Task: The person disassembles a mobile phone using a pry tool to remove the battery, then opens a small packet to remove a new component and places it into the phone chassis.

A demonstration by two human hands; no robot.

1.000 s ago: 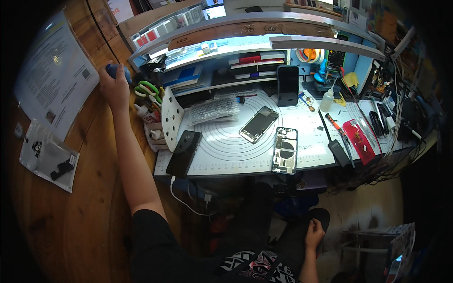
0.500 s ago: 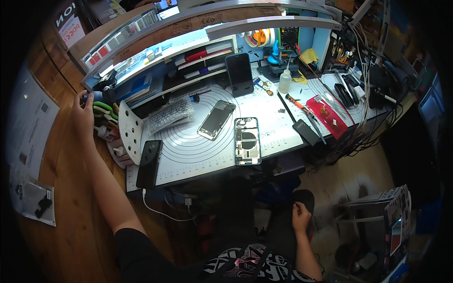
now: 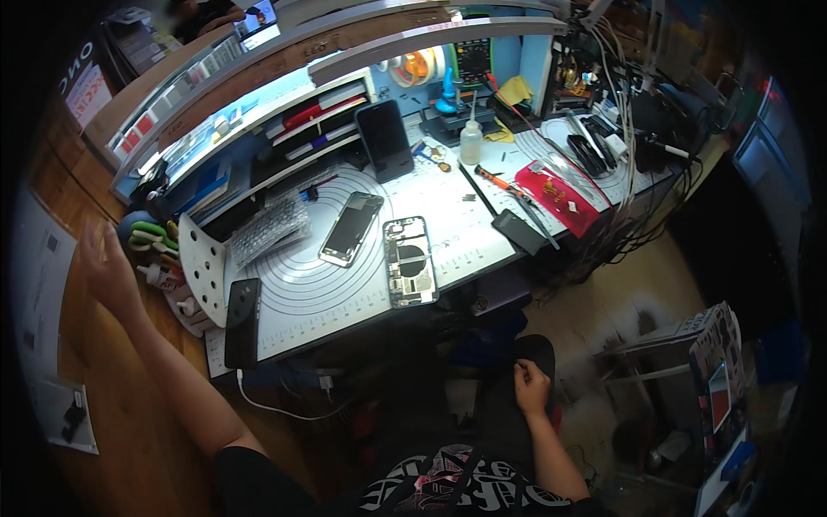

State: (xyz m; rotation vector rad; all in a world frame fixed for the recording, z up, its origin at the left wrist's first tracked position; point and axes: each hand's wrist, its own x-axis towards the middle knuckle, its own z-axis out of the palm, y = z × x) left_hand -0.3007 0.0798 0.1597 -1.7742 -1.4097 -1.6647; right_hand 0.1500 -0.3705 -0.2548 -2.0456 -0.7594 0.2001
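Note:
My left hand (image 3: 108, 269) is over the wooden table (image 3: 121, 405) at the left, fingers extended and apart, just left of a blue round object (image 3: 138, 226) and green-handled tools (image 3: 153, 231). My right hand (image 3: 531, 388) rests low on my dark-clothed thigh, fingers curled; whether they hold anything is hidden. On the white mat (image 3: 319, 306) lie an opened phone body (image 3: 409, 263), a detached screen (image 3: 349, 228) and a dark phone (image 3: 243, 323) with a white cable plugged in. Another dark phone (image 3: 385, 142) stands upright behind them.
A white perforated holder (image 3: 202, 271), bubble wrap (image 3: 267, 233), a dropper bottle (image 3: 470, 142), red pouch (image 3: 551, 198) and screwdriver (image 3: 495, 181) share the bench. Cables (image 3: 616, 172) hang at right; a stand (image 3: 706, 370) is on the floor. A person (image 3: 202, 17) is behind the shelf.
My left hand has come away from the blue object, dropping lower in view with its fingers straightened. The view has swung, shifting the bench leftward. My right hand stays on my thigh.

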